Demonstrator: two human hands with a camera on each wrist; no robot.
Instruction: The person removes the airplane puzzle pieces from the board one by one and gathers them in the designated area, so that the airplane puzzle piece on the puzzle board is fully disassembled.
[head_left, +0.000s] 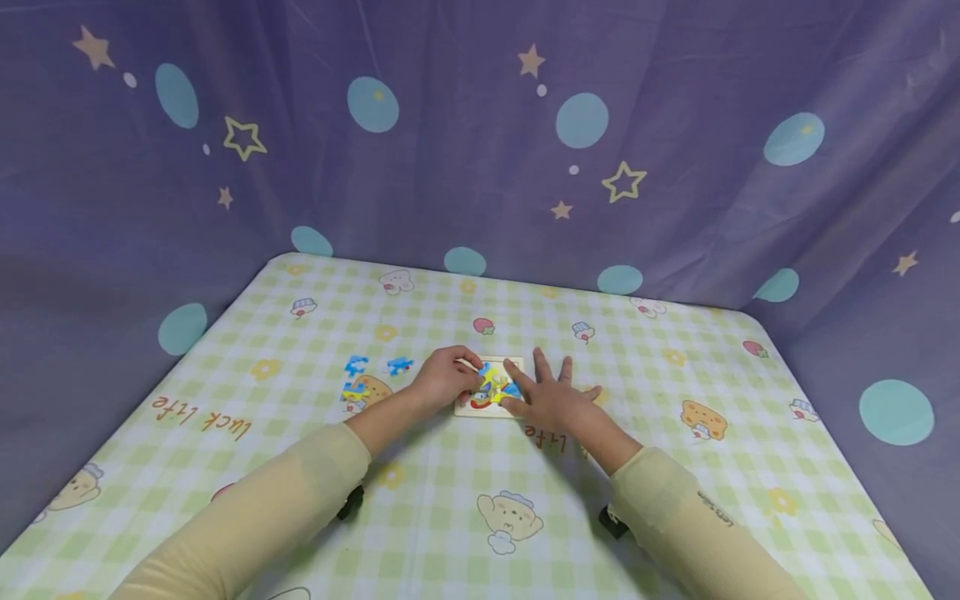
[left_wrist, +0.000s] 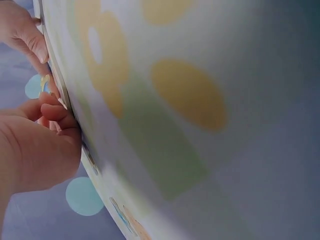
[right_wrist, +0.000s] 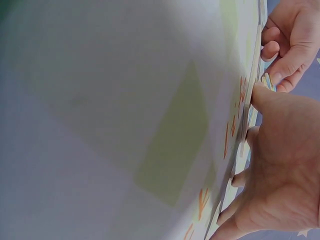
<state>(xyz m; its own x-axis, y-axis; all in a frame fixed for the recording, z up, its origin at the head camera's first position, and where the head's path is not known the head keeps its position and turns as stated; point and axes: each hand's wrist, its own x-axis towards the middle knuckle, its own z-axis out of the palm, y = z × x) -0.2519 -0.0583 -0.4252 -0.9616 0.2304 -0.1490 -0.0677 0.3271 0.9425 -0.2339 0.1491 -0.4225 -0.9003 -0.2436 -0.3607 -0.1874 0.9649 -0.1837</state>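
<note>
A small jigsaw puzzle board (head_left: pixel 487 412) with a pale wooden rim lies flat mid-table, its picture in yellow, blue and red. My left hand (head_left: pixel 446 380) is at the board's left side, pinching a puzzle piece (left_wrist: pixel 45 84) between thumb and fingertips. In the right wrist view this puzzle piece (right_wrist: pixel 269 81) stands tilted up from the board, close to the right thumb. My right hand (head_left: pixel 561 405) spreads its straight fingers over the board's right side, with thumb and index finger touching the picture. Part of the board is hidden under both hands.
Several loose blue and yellow puzzle pieces lie left of the board, among them one puzzle piece (head_left: pixel 356 365) and another puzzle piece (head_left: pixel 401 366). A green-and-white checked tablecloth (head_left: pixel 450 517) with cartoon prints covers the table. Purple curtains (head_left: pixel 480 167) stand around its far sides.
</note>
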